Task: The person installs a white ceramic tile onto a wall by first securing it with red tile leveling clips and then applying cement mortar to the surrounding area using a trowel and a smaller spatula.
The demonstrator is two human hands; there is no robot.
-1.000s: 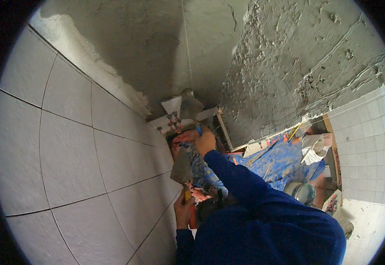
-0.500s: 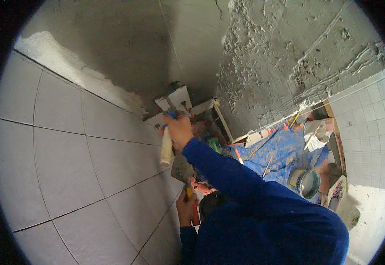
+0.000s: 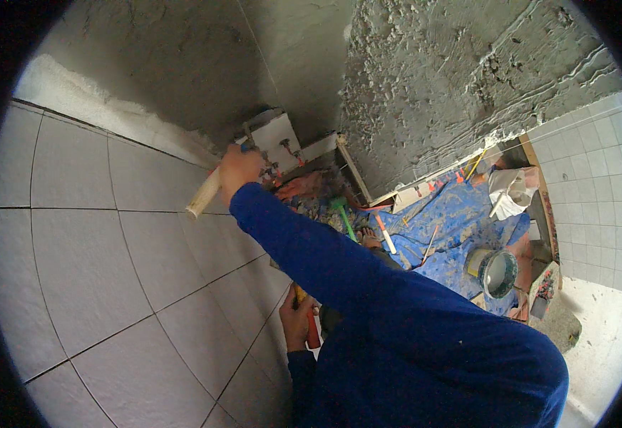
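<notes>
Right hand (image 3: pixel 239 170) grips pale wooden tool handle (image 3: pixel 204 194) against grey tiled wall (image 3: pixel 90 271). Left hand (image 3: pixel 298 322), lower, clasps red-and-yellow-handled tool (image 3: pixel 309 321) beside the tiles.

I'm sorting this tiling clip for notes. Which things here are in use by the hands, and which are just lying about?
In use:
right hand gripping a wooden-handled tool at the tiled wall
left hand holding an orange-handled tool

Lying about:
bucket
blue sheet on the floor
green-handled tool
</notes>
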